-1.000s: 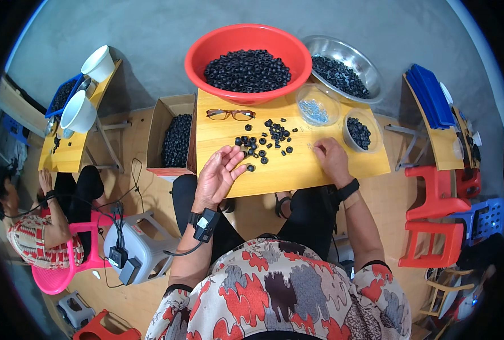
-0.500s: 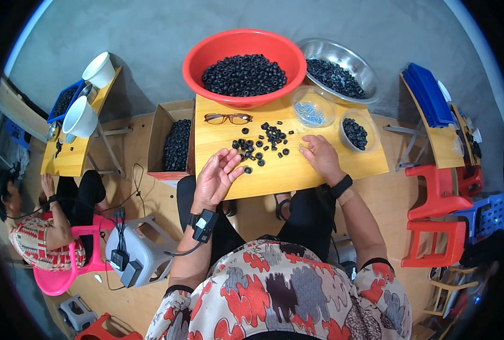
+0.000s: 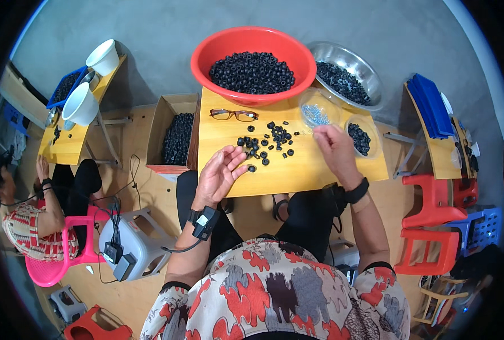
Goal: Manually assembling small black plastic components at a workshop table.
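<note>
I receive an evenly lit view: soft shadow darkens the wall (image 3: 141, 68) left of the basin (image 3: 246, 38), pale glare marks the bowl (image 3: 364, 67) right of it; far to either side, edges bend into black.

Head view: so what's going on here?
The person's left hand is half open beside loose black ring-shaped pieces on the yellow wooden table. The right hand is by the near side of a clear round plastic tub of small silvery-blue bits; whether it grips anything is unclear. Beyond stands a red round plastic basin heaped with black pieces.
</note>
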### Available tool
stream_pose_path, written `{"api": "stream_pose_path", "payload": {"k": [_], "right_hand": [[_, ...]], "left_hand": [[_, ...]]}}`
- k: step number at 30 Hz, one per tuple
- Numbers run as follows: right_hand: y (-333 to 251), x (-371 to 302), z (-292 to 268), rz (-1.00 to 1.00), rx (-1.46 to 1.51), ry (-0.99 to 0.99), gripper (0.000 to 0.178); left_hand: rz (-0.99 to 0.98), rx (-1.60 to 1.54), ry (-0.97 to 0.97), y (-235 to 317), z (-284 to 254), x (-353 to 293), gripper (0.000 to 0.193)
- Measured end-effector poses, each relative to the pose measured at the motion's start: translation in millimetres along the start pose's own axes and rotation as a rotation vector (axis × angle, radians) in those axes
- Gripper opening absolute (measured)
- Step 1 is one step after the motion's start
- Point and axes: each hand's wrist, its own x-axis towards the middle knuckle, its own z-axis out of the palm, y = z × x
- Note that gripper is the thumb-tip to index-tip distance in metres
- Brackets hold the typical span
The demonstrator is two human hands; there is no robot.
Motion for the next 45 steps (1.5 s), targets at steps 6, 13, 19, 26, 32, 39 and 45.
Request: {"api": "stream_pose_path", "payload": {"k": [6, 13, 19, 26, 32, 39, 45], "right_hand": [[52, -11, -2, -0.040, -0.240, 0.043, 0.013], [78, -45, 4, 0.076, -0.187, -0.034, 0.013], [58, -42, 23, 0.070, -0.106, -0.097, 0.015], [59, -33, 48, -0.035, -0.218, -0.146, 0.010], [39, -25, 30, -0.031, -0.123, -0.080, 0.008], [-51, 17, -34, -0.306, 0.006, 0.372, 0.010], [71, -53, 15, -0.094, -0.252, 0.108, 0.009]], "left_hand": [[-0.011, 0.004, -0.024, -2, 0, 5, 0.029], [-0.008, 0.010, 0.004, -1, 1, 3, 0.029], [-0.002, 0.007, 0.004, -2, 1, 3, 0.031], [-0.006, 0.024, 0.003, -3, 3, 2, 0.029], [-0.008, 0.019, -0.001, -2, 5, 2, 0.029], [0.000, 0.016, -0.015, 0, -5, 1, 0.029], [-0.027, -0.001, -0.037, -3, 1, 0, 0.030]]}}
